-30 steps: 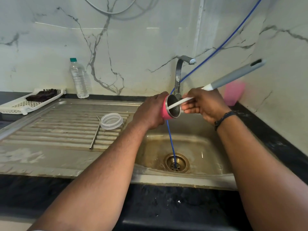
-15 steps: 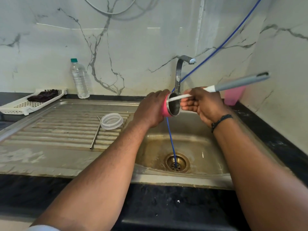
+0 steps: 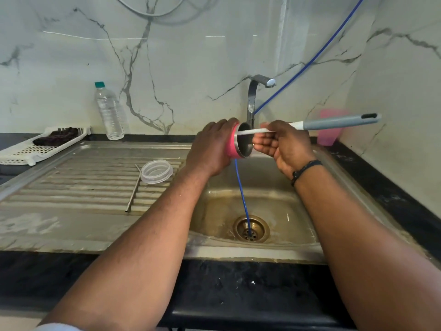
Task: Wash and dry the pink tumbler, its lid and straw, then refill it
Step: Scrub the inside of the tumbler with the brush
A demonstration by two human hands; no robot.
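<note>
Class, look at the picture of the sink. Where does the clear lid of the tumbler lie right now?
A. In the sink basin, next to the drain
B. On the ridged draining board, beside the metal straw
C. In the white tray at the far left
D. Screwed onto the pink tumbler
B: the clear lid lies on the ridged draining board, right beside the metal straw, while the pink tumbler is open-mouthed.
</note>
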